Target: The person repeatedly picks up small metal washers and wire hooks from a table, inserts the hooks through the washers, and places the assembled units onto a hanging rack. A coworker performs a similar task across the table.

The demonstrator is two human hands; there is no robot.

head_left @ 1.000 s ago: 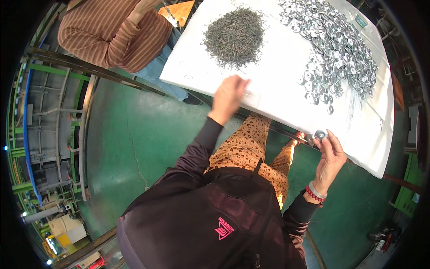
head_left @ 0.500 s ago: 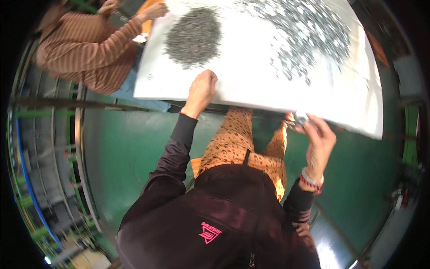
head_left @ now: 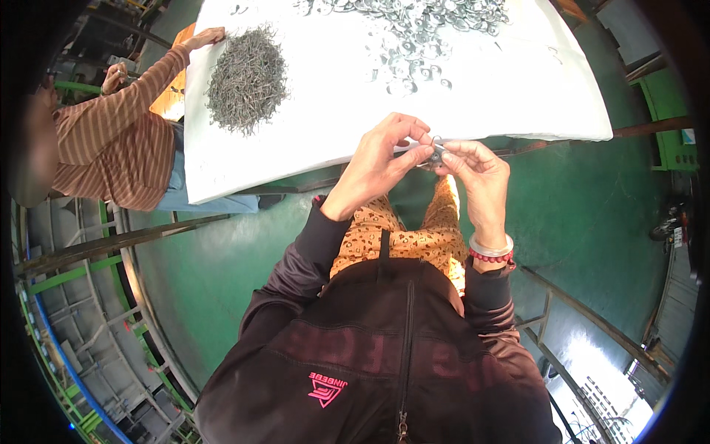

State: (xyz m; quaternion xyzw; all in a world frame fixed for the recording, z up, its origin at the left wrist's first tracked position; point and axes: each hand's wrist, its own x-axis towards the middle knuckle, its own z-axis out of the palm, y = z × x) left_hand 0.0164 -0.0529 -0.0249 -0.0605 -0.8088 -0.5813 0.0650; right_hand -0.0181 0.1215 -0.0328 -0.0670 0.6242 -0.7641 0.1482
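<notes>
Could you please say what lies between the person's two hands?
In the head view, small rounded grey metal parts lie between left hand and right hand.

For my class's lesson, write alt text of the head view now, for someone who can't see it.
A person's left hand and right hand hold small metal parts by the near edge of a white table. On it lie a dark pile of wire hooks and, to the right, many metal discs; a co-worker's hand is beside the hooks.

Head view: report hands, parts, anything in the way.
Left hand, right hand: close together, both gripping. Small metal parts between their fingertips. Nothing seen blocking; co-worker's hand off by the wire pile.
</notes>
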